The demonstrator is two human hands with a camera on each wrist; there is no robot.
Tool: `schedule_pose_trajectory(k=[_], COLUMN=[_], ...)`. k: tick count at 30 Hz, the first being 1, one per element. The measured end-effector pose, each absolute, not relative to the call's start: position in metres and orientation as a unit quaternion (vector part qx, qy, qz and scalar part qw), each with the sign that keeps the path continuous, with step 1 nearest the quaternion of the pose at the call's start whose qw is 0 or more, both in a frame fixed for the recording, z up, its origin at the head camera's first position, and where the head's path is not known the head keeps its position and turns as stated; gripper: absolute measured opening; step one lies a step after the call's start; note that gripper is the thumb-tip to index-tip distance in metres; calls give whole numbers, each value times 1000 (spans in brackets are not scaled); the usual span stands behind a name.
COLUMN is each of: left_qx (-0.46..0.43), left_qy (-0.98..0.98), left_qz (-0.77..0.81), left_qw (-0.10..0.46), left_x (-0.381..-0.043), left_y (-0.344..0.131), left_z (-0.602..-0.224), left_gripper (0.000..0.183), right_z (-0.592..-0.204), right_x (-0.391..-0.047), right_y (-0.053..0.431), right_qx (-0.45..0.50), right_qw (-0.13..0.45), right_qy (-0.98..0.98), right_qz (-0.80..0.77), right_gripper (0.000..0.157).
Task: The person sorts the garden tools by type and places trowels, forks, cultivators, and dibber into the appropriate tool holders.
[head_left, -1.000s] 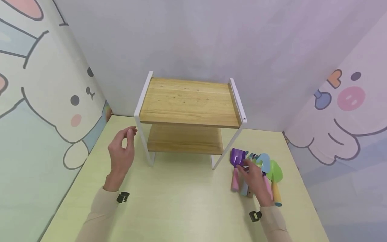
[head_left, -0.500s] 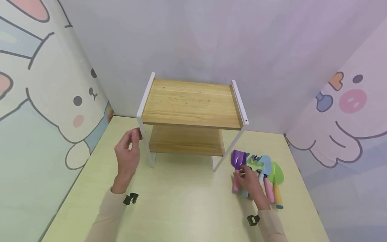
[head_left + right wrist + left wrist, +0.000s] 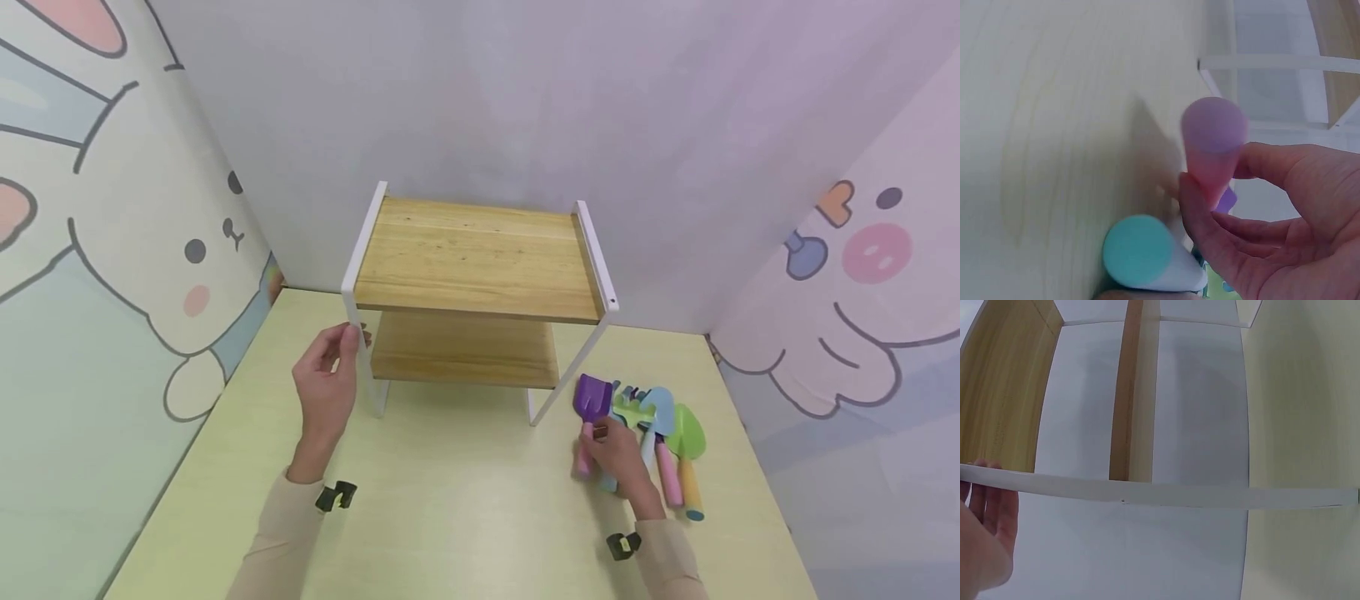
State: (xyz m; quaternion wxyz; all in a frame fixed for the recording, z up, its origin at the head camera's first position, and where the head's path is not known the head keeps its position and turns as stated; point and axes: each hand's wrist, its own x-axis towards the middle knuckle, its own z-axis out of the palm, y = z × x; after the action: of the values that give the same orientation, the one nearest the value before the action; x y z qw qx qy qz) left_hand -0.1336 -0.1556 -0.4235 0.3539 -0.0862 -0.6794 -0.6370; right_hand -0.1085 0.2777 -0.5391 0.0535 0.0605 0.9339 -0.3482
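Note:
A two-tier wooden shelf [image 3: 480, 260] with a white metal frame stands on the table. My left hand [image 3: 327, 379] grips its left front post [image 3: 351, 310]. In the left wrist view, the fingers [image 3: 1000, 515] pass behind the white bar and their tips show past it. Right of the shelf, my right hand [image 3: 621, 457] pinches the pink handle [image 3: 1213, 134] of a toy shovel between thumb and fingers. The shovel's purple scoop [image 3: 593, 395] points toward the back. Beside it lie a light green rake [image 3: 632, 409], a blue trowel [image 3: 660, 408] and a green spade [image 3: 686, 433].
More handles lie in the pile, among them a pink one [image 3: 669, 477], a yellow one [image 3: 691, 492] and one with a teal end [image 3: 1138, 250]. Printed cloth walls [image 3: 517, 100] enclose the pale table [image 3: 465, 508] at the back and sides.
My left hand has moved right onto the shelf's post and taken hold of it. My right hand has come down and left to the shovel's pink handle and now pinches it.

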Motion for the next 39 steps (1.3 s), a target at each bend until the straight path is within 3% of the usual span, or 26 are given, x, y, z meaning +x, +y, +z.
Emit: schedule_pose_trajectory(k=[12,31,39], left_qx=[-116,-98,-79], left_qy=[-629,-638,-644], left_qz=[-699,-693,-695], left_qw=[320,320,309], left_x=[-137,-138,-138], left_y=[-157,-156,-156], left_z=[-426,-428,-430], left_gripper=[15,18,20], right_z=[-539,-535,-524], right_x=[-109,-86,-76], right_y=[290,299,298], right_qx=[106,134,134], right_qw=[120,113,93], right_qy=[860,846,846], right_qz=[-485,-504,-508], right_gripper=[44,65,63])
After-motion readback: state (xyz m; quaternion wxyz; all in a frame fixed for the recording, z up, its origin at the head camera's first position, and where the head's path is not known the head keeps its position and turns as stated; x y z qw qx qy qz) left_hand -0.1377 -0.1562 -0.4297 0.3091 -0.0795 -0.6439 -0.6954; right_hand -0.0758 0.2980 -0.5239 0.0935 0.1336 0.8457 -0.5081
